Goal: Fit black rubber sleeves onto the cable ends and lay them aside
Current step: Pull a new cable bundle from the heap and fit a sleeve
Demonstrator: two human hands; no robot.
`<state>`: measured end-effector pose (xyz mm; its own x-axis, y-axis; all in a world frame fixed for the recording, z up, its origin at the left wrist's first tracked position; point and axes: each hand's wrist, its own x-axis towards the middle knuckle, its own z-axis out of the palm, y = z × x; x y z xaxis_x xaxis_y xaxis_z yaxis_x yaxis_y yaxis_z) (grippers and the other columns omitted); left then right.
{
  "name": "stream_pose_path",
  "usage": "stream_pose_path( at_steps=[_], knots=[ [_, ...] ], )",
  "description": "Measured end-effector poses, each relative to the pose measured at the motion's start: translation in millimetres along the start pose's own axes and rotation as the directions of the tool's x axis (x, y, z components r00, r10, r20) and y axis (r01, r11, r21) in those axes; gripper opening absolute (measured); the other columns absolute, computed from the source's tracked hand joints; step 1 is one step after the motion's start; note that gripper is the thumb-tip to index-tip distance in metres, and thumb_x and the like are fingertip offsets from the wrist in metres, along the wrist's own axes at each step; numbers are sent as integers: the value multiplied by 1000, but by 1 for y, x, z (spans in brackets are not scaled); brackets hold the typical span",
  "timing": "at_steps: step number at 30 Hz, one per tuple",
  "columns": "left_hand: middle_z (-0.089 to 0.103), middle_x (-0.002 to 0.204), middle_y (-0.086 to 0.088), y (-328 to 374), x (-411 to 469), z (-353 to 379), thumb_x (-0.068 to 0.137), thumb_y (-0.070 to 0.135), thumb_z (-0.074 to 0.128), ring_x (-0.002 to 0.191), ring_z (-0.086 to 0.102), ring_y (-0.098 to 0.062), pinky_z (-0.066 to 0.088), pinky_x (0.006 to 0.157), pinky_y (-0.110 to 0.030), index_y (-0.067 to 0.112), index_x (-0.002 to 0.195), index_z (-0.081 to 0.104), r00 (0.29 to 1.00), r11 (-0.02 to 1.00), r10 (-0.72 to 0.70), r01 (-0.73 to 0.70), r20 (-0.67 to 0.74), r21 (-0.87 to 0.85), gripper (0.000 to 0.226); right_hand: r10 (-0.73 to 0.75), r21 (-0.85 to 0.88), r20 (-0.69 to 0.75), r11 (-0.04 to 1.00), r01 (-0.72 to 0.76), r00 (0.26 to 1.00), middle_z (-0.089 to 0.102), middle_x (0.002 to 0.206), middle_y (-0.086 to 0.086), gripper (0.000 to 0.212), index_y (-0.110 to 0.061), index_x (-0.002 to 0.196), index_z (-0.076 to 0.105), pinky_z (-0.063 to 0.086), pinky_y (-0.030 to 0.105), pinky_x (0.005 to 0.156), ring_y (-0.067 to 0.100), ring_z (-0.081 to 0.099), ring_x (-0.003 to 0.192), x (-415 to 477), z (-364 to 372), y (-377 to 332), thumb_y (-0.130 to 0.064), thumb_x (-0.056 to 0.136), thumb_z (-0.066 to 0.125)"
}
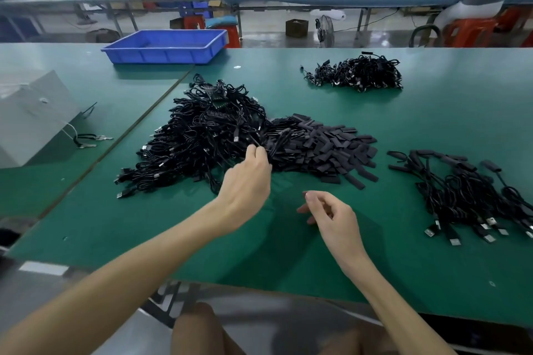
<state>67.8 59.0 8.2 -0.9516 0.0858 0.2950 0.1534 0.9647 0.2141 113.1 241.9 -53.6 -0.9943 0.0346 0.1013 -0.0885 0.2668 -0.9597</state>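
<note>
Nearest, low in the centre, the right hand (331,216) hovers with fingers loosely curled, holding nothing, over a bare stretch of green table (288,262) just inside its near edge. Slightly farther, the left hand (245,181) pinches a cable (252,140) at the near rim of the cable pile (199,135), which touches the rubber sleeves (320,147) heaped to its right. Sleeved cables (467,196) lie apart at the right edge. Farther still, a bundle (357,73) sits upper right and a blue tray (167,47) at the far edge.

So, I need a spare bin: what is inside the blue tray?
Inside the blue tray only bare blue floor shows; its near wall hides the front strip.
</note>
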Motion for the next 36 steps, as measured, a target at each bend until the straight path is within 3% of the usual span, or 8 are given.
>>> stream_pose_path(
  at_steps=[12,16,20,23,25,27,31,36],
  knots=[
    [30,99,-1,29,-50,21,103,15,45,53,37,-19,17,44,-30,20,92,26,990,999,15,-9,143,-45,23,64,-73,128,996,-55,990,72,104,-19,78,-26,137,64,47,42,109,-4,66,103,-2,-3,-10,-80,87,41],
    [32,103,0,41,-60,20,105,30,44,64,38,-20,22,47,-32,18,100,32,975,996,73,-62,211,-59,18,49,-43,133,998,-43,990,72,84,-18,56,-30,97,71,53,46,97,-2,66,87,-1,-4,-9,-78,86,45],
    [35,99,4,43,-59,8,103,47,46,70,46,-21,38,60,-36,15,114,50,943,986,165,-156,290,-55,34,42,-70,72,997,-37,997,72,81,0,63,-15,90,69,54,54,85,23,67,81,0,-3,-8,-76,84,53],
    [60,102,5,28,-43,-11,100,56,50,81,64,-19,52,69,-36,22,115,63,884,978,209,-182,419,-104,40,47,-74,38,996,-44,998,73,87,3,39,-15,91,68,53,57,90,29,68,89,4,-2,-4,-54,96,64],
    [72,89,8,16,-26,-21,99,56,53,61,64,-2,51,54,-26,28,104,71,886,978,200,-156,417,-138,33,57,-100,36,994,-54,998,74,92,-8,9,-33,92,68,52,54,96,22,70,99,5,-1,0,-37,100,66],
    [75,91,7,3,-2,-27,102,43,55,52,59,5,46,48,-16,28,106,73,945,981,153,-110,289,-159,23,69,-97,15,993,-67,997,75,92,-12,11,-40,92,68,54,51,97,16,70,98,4,0,0,-32,100,66],
    [41,156,1,-27,48,-20,100,12,61,134,47,-25,52,100,-47,24,151,43,966,978,194,-204,172,42,56,64,-62,-2,996,-64,998,74,99,8,22,-22,99,67,53,57,95,31,68,95,1,1,-5,-43,92,64],
    [46,147,-6,-32,76,-1,102,25,60,133,42,-29,48,99,-52,15,146,47,918,904,204,-310,340,294,47,79,-70,-5,994,-80,997,74,98,12,28,-13,103,64,53,57,94,35,68,96,-1,0,-9,-40,94,64]
  ],
)
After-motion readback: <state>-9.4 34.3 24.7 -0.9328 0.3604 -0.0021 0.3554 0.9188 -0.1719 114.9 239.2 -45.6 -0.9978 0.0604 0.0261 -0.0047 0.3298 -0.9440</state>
